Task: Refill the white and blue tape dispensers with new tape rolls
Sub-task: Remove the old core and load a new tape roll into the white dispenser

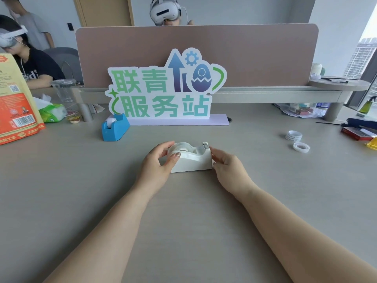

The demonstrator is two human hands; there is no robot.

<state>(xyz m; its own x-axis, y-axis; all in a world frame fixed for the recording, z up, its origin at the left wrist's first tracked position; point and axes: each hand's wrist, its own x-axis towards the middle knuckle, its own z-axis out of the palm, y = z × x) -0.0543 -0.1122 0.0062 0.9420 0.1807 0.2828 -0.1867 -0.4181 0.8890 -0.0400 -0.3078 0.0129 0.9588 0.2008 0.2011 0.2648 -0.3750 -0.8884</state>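
Observation:
The white tape dispenser (pixel 193 162) stands on the grey desk in front of me, cutter end to the right. A clear tape roll (pixel 180 148) sits in its cradle, and my left hand (pixel 157 162) grips that roll with thumb and fingers. At the cutter end, my right hand (pixel 226 170) holds the dispenser's body. Farther back on the left, the blue tape dispenser (pixel 114 127) holds a white core. Off to the right lie a stack of tape rolls (pixel 293 135) and a single tape roll (pixel 301 147).
A printed sign (pixel 165 88) on a lilac base stands behind the dispensers, before a brown divider (pixel 244 52). At the left are an orange bag (pixel 16 103), a tissue pack (pixel 52 112) and a clear cup (pixel 63 89). A red box (pixel 357 132) lies far right. People sit beyond.

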